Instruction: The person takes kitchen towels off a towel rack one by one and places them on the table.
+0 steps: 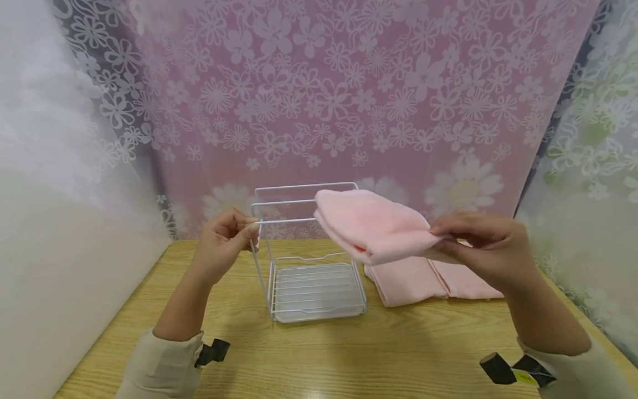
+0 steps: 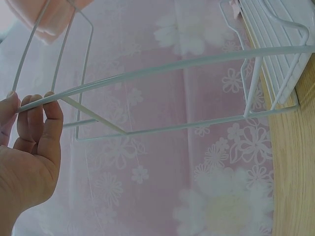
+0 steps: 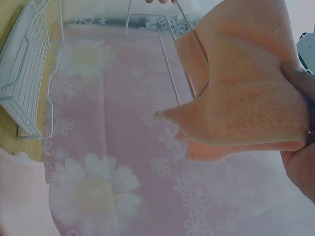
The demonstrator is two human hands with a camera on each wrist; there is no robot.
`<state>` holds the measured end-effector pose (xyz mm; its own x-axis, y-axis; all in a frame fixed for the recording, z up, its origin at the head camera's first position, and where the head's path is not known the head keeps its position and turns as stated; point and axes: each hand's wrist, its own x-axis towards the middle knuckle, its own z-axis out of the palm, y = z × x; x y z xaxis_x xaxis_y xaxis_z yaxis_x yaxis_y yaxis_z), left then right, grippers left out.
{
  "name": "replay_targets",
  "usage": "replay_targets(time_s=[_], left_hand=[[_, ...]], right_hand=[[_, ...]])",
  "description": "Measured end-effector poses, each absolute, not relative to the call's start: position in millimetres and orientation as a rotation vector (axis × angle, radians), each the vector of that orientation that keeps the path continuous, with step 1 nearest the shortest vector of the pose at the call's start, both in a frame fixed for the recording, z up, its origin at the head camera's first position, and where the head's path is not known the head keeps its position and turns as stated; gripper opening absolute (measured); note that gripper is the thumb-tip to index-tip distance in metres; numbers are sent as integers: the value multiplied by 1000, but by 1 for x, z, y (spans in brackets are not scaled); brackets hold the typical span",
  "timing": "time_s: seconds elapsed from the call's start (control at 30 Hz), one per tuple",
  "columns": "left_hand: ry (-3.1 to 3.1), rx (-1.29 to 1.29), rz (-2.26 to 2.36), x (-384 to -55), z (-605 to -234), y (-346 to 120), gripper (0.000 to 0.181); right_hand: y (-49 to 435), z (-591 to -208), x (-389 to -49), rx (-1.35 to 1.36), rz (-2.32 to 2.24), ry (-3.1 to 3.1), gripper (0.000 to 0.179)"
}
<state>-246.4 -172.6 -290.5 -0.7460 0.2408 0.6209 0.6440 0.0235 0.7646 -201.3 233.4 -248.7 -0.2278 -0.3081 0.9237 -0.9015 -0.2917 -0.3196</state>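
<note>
A white wire rack stands on the table, with upper bars above a slatted base and a pale tray under the slats. At the rack's upper left corner, my left hand pinches the wire between thumb and fingers; the left wrist view shows the fingers curled at the bar. My right hand pinches the right edge of a folded pink towel. The towel's left end overlaps the rack's upper bars, and in the right wrist view the folded layers hang beside those bars.
More folded pink towels lie on the wooden table right of the rack. A floral curtain hangs behind, with pale patterned walls on both sides. Black devices are strapped at both sleeves.
</note>
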Motion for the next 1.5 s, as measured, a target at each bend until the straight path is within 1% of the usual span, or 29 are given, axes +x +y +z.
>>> replay_targets(time_s=[0.23, 0.37, 0.47, 0.67, 0.9, 1.1, 1.33, 1.5], left_hand=[[-1998, -901, -1778, -245, -291, -172, 5], [-1997, -896, -1788, -244, -290, -173, 6], [-1998, -891, -1792, -245, -289, -173, 5], [-1997, -896, -1789, -245, -290, -172, 4], [-2007, -898, -1787, -246, -290, -173, 5], [-2005, -895, -1799, -246, -289, -173, 5], [-1999, -895, -1797, -245, -287, -172, 4], [-2017, -874, -1789, -244, -287, -172, 6]], right_hand=[[250, -257, -194, 1424, 1698, -1385, 15], [262, -264, -192, 1301, 1845, -1364, 15], [270, -268, -190, 1103, 1923, -1415, 16], [280, -270, -188, 763, 2129, -1480, 26], [292, -267, -189, 435, 2226, -1630, 26], [302, -270, -194, 355, 2246, -1785, 22], [306, -288, -203, 138, 2074, -2206, 13], [301, -298, -201, 125, 2143, -2176, 13]])
